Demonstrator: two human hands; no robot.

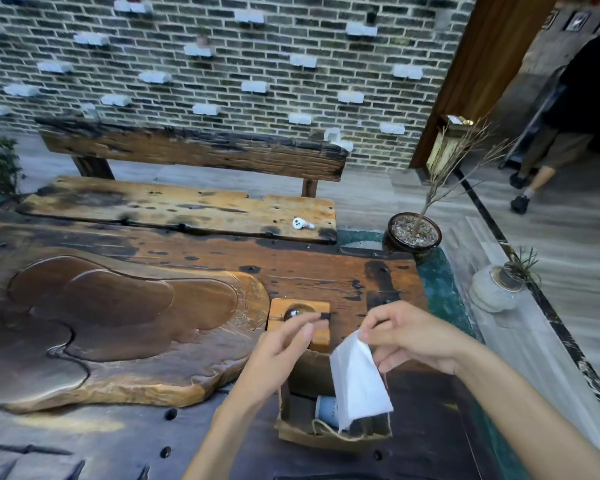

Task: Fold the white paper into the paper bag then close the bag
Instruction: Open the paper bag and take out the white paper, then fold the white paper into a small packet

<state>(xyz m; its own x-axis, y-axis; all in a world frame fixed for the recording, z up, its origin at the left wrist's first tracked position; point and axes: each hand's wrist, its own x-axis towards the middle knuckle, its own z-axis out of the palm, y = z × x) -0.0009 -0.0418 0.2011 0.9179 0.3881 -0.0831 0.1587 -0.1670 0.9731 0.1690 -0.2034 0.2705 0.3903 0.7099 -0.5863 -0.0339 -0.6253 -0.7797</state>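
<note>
The paper [359, 379] is plain white, and it hangs over a brown paper bag [329, 434] with a tan cord handle; inside shows a pale blue-white cup [326, 410] with small dark dots. The bench [194, 265] is dark brown wood streaked orange with black stains, and its carved tray [118, 323] is glossy deep brown with an amber edge. A small wooden block [321, 336] is honey orange. The wall [222, 64] is grey-green brick with pale mortar lines and scattered white bricks. A white earbud [302, 224] lies beyond.
</note>
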